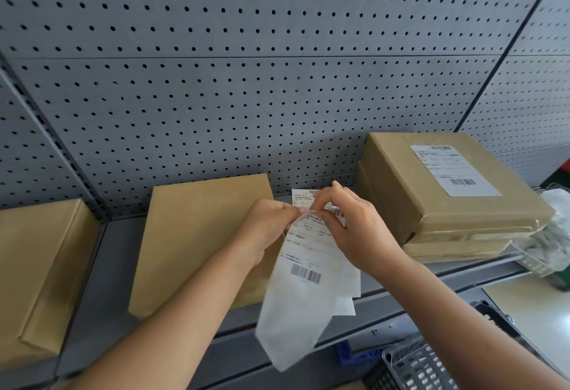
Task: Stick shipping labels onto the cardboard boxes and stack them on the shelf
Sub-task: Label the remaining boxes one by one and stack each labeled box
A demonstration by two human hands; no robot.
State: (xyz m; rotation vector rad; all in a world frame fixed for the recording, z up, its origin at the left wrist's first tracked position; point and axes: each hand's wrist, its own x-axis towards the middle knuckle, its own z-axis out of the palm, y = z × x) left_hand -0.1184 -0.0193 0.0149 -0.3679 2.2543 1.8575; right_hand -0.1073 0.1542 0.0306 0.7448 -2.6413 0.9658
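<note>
My left hand point(267, 226) and my right hand point(359, 229) both pinch the top edge of a white shipping label sheet point(303, 272) that hangs down over the shelf's front. Its barcode faces me. More white label sheets point(350, 294) lie on the grey shelf point(105, 269) behind it. An unlabelled cardboard box point(197, 235) lies flat on the shelf just left of my hands. To the right, a stack of cardboard boxes point(444, 204) carries a stuck label point(453, 170) on its top box.
Another brown box point(40, 269) sits on the left shelf section. A grey pegboard wall point(246, 81) backs the shelf. Clear plastic bags in a wire basket point(552, 244) sit at the right. Grey plastic baskets point(422, 365) stand below the shelf edge.
</note>
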